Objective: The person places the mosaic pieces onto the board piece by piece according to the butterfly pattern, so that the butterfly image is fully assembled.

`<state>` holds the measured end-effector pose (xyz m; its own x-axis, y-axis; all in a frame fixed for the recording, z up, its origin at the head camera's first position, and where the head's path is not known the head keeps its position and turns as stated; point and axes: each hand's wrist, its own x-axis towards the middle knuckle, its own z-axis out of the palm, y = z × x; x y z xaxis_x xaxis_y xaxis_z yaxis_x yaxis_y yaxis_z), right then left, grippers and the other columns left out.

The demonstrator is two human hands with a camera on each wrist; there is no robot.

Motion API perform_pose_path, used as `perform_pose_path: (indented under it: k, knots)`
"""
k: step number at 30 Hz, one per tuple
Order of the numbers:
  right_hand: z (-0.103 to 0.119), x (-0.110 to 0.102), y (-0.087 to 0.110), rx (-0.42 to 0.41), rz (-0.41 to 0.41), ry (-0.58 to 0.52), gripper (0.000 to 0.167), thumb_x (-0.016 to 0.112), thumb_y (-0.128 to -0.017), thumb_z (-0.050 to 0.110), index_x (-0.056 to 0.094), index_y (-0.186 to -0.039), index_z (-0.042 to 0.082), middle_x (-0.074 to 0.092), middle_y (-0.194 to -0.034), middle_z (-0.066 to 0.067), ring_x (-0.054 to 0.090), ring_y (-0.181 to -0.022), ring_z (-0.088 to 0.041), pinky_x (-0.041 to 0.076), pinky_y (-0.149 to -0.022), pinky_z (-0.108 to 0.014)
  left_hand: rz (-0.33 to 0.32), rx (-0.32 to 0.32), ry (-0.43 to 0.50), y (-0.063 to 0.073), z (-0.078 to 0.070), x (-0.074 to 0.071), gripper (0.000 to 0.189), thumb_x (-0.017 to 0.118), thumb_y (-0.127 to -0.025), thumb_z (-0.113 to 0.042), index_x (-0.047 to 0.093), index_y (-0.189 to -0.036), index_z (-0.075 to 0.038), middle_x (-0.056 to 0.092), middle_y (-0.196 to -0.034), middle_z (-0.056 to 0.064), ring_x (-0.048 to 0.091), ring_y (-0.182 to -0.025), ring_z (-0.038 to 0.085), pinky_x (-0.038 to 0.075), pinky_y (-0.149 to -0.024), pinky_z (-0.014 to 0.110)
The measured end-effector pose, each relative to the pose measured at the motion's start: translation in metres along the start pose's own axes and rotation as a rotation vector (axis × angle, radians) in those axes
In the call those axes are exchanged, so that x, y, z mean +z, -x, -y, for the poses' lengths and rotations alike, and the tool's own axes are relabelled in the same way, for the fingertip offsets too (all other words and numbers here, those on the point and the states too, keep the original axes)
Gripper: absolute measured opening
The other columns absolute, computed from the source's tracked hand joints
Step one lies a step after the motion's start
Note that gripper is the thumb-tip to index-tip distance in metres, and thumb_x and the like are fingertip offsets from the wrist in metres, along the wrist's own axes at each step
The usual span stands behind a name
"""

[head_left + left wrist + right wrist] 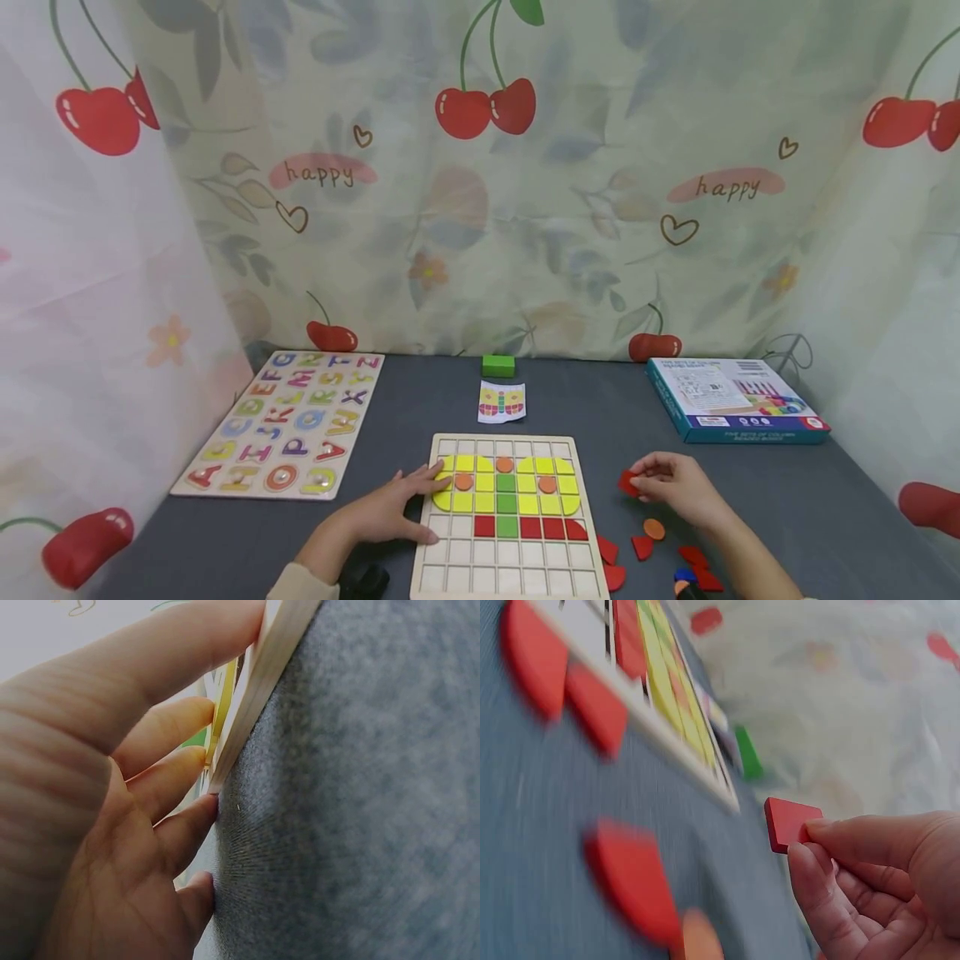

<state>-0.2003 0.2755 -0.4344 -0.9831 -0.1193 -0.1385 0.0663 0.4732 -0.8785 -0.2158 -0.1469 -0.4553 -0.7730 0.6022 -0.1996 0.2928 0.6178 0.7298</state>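
My left hand (378, 508) lies spread at the left edge of a wooden grid board (495, 579). In the left wrist view its fingertips (196, 712) touch the board's side and a yellow tile (222, 697). To the right of the board, above the table, my right hand (678, 485) pinches a red square tile (627, 483) between thumb and fingers. Yellow tiles (528, 504), orange discs (505, 464), a green column (507, 504) and red tiles (530, 527) fill part of the grid. Its lower rows hold no tiles.
Loose red pieces (615, 577) and an orange disc (654, 529) lie right of the board. Behind it are a small pattern card (502, 403) and a green block (498, 367). A letter board (288, 433) stands left, a boxed set (738, 400) right.
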Motion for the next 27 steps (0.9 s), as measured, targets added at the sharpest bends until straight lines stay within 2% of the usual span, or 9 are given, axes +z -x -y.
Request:
perform_pose_path:
  k: [8,19,23,27]
  knots:
    - [0.034,0.044,-0.016,-0.087,0.124,0.003,0.026,0.066,-0.086,0.016,0.061,-0.1,-0.005,0.062,-0.086,-0.007,0.061,-0.074,-0.016,0.058,-0.071,-0.033,-0.007,0.0,0.0,-0.001,0.003,0.001,0.076,0.076,-0.075,-0.035,0.043,-0.141,-0.018,0.023,-0.155,0.008,0.013,-0.144,0.035,0.001,-0.112,0.062]
    - [0.054,0.097,-0.026,-0.171,0.291,-0.08,0.023,0.066,-0.086,0.014,0.062,-0.098,-0.005,0.062,-0.082,-0.005,0.06,-0.069,-0.014,0.057,-0.067,-0.029,-0.014,-0.002,0.003,0.0,0.001,0.001,0.076,0.076,-0.075,-0.034,0.043,-0.141,-0.018,0.023,-0.155,0.009,0.013,-0.144,0.035,0.001,-0.113,0.062]
    - [0.063,0.116,-0.027,-0.166,0.345,-0.152,0.024,0.067,-0.085,0.013,0.061,-0.098,-0.007,0.063,-0.081,-0.005,0.06,-0.069,-0.013,0.057,-0.068,-0.029,-0.013,-0.007,-0.001,0.0,0.002,0.001,0.076,0.076,-0.075,-0.035,0.043,-0.141,-0.019,0.024,-0.155,0.008,0.013,-0.144,0.035,0.001,-0.113,0.062]
    - [0.07,0.133,-0.028,-0.146,0.362,-0.187,0.023,0.068,-0.084,0.011,0.062,-0.097,-0.006,0.064,-0.081,-0.004,0.061,-0.067,-0.012,0.058,-0.068,-0.029,-0.012,-0.007,0.002,0.001,0.002,0.001,0.075,0.076,-0.075,-0.036,0.043,-0.141,-0.02,0.024,-0.155,0.007,0.012,-0.144,0.036,0.001,-0.112,0.063]
